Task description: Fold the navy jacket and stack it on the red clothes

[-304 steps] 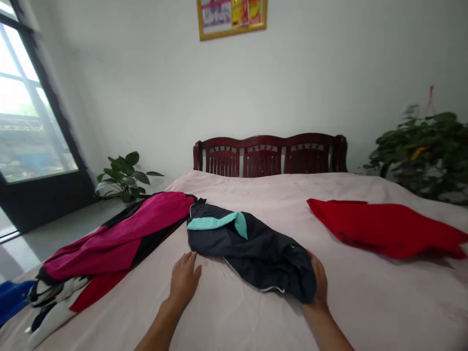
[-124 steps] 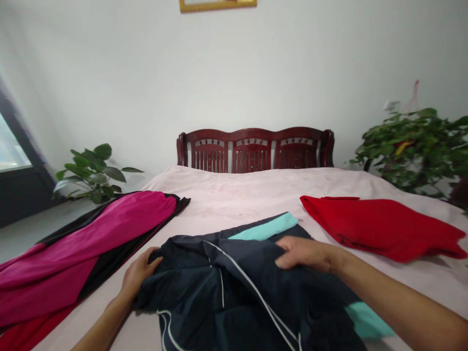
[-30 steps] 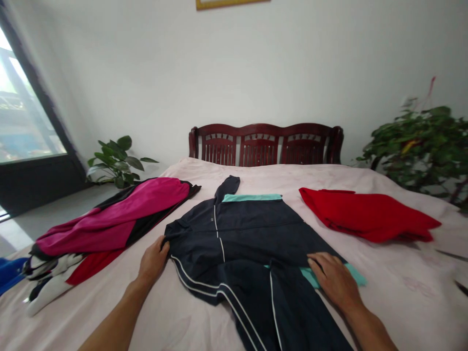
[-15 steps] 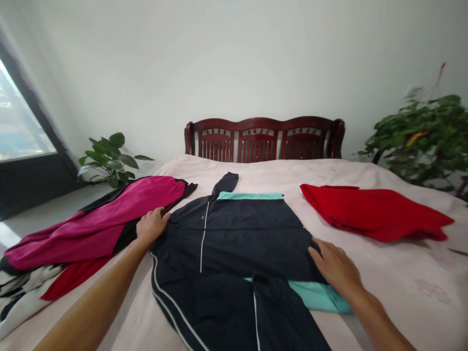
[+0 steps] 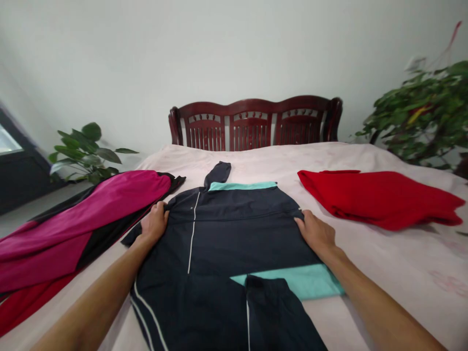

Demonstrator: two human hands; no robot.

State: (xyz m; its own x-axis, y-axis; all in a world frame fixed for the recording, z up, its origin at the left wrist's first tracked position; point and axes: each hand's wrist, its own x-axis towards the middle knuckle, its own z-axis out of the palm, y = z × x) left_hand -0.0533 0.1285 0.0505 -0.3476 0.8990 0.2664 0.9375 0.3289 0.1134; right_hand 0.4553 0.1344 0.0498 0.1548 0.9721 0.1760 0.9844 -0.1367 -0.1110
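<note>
A dark navy jacket (image 5: 237,239) with white piping and a turquoise lining lies spread on the bed in front of me. My left hand (image 5: 155,222) is closed on its left edge, fingers curled over the cloth. At the opposite edge, my right hand (image 5: 316,231) pinches the fabric near the white piping's end. One sleeve lies folded across the near part of the jacket, and a turquoise strip of lining (image 5: 310,282) shows beside it. Another dark piece of cloth sticks out at the far side, beyond the turquoise edge.
A magenta and black garment (image 5: 98,209) lies at left over red cloth (image 5: 32,302). Folded red clothing (image 5: 380,197) rests at right. The pink bedsheet (image 5: 395,273) lies beneath everything. Behind stand a dark wooden headboard (image 5: 252,124) and leafy plants (image 5: 420,117) on both sides.
My right hand has moved up along the jacket's right edge to a farther spot. The left hand keeps its hold, and more turquoise lining shows. The view has shifted slightly.
</note>
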